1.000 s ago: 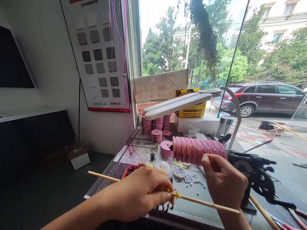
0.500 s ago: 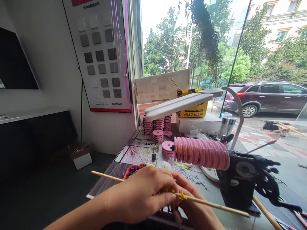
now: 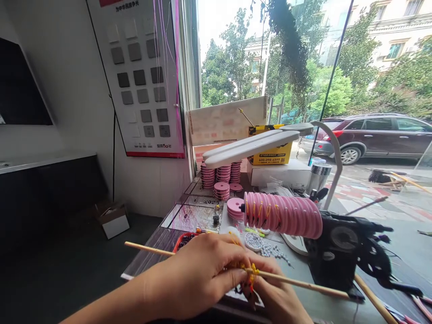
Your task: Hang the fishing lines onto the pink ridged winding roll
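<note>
A thin wooden stick (image 3: 307,285) runs from the left, through my hands, down to the right. My left hand (image 3: 202,270) is closed around its middle, thumb lying along the front. Yellow cord loops (image 3: 254,270) are wound on the stick just right of my left thumb, with red and dark bits hanging below. My right hand (image 3: 278,292) is behind and under the stick, its fingers closed on the hanging cords. Its fingertips are partly hidden by my left hand. Behind the left hand sits a red tray (image 3: 178,243) of dark beads.
A hand-cranked winder (image 3: 340,252) carrying pink ridged discs (image 3: 286,216) stands at right. Grey beads (image 3: 275,252) lie loose beside a small dish (image 3: 253,242). Stacked pink spools (image 3: 222,191), a white lamp (image 3: 253,146) and a yellow box (image 3: 273,157) are farther back.
My right hand has shifted slightly lower, uncovering more of the grey bead dish. The red and yellow hanging cords now show between my hands. The left hand keeps its hold on the stick.
</note>
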{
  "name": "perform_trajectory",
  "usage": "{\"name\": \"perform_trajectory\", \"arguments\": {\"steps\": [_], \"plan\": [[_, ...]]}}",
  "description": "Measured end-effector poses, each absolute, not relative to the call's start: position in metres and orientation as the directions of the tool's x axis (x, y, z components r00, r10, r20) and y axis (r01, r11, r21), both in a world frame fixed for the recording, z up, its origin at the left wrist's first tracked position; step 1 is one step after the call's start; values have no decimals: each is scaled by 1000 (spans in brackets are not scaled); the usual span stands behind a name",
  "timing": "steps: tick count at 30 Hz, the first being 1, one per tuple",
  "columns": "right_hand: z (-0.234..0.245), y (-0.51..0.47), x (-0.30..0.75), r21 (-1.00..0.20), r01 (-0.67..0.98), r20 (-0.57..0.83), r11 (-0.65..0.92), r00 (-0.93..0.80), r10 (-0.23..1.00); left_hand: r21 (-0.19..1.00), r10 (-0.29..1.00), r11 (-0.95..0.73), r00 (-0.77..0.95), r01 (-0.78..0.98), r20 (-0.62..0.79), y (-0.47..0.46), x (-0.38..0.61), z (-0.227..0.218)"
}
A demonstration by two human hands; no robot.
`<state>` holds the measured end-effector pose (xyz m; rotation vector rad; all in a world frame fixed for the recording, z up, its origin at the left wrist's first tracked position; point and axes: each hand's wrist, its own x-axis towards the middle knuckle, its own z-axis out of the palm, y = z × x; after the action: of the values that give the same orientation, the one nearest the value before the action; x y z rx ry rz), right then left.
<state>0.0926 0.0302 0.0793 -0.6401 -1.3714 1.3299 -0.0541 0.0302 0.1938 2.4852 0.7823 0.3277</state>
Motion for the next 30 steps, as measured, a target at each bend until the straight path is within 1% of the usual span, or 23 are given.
{"name": "perform_trajectory", "arguments": {"steps": [1, 3, 10, 12, 14, 16, 18, 20, 22, 26, 27, 28, 29, 30], "plan": [[78, 31, 91, -930, -308, 292, 202, -279, 915, 541, 587, -705, 805, 459, 82, 30, -54, 194], [76, 33, 90, -926, -323, 278, 194, -238, 931, 549, 583, -706, 807, 446, 93, 30, -54, 194], [74, 31, 100, -923, -269, 314, 275, -113, 943, 577, 581, -700, 805, 420, 119, 33, -54, 193], [75, 30, 100, -921, -284, 304, 265, -100, 947, 587, 585, -693, 802, 417, 121, 33, -53, 193], [76, 29, 98, -918, -338, 268, 209, -139, 953, 588, 589, -689, 801, 424, 112, 33, -53, 192], [75, 30, 94, -901, -417, 220, 121, -198, 955, 586, 590, -687, 801, 430, 103, 32, -52, 193], [73, 32, 91, -852, -523, 170, 20, -240, 956, 592, 576, -687, 812, 421, 91, 32, -52, 194], [71, 35, 88, -801, -596, 137, -56, -273, 952, 601, 558, -691, 825, 402, 90, 30, -52, 196], [70, 37, 86, -784, -614, 133, -87, -303, 944, 627, 542, -683, 835, 375, 91, 29, -51, 197], [75, 32, 91, -783, -616, 160, -87, -335, 929, 675, 524, -658, 847, 335, 91, 26, -49, 196], [78, 30, 95, -795, -603, 146, -66, -296, 944, 670, 530, -660, 843, 341, 93, 27, -49, 195], [81, 28, 101, -826, -564, 133, -6, -205, 970, 658, 545, -661, 833, 359, 94, 27, -50, 195], [84, 26, 108, -872, -480, 141, 93, -66, 988, 643, 570, -659, 817, 390, 89, 28, -51, 194], [87, 25, 117, -915, -341, 184, 215, 121, 975, 623, 597, -654, 798, 429, 77, 29, -52, 194]]}}
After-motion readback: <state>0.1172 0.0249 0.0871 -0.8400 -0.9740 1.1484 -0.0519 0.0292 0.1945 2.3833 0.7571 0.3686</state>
